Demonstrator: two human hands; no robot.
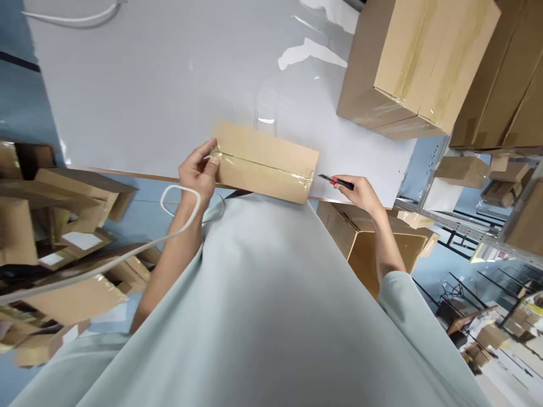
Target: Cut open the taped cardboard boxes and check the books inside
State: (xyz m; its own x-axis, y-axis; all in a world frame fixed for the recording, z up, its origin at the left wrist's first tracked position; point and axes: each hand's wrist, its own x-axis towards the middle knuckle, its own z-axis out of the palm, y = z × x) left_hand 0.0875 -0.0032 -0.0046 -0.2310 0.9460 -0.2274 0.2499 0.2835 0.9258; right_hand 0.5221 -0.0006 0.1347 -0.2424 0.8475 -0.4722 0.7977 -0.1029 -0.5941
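Observation:
A long cardboard box [265,161], its middle seam covered with clear tape, lies at the near edge of the white table [148,85]. My left hand [198,172] grips the box's left end, thumb on the near face and fingers behind. In my right hand [360,192] is a red and black utility knife [341,182], its fingers wrapped round the handle. The blade points left towards the box's right end, with a small gap between them.
A large taped carton [416,68] stands on the table's right side, near torn white scraps [311,53]. An open carton [377,243] sits below the edge at right. Flattened cardboard [80,294] is piled on the left floor. A white cable [127,249] loops past my left wrist.

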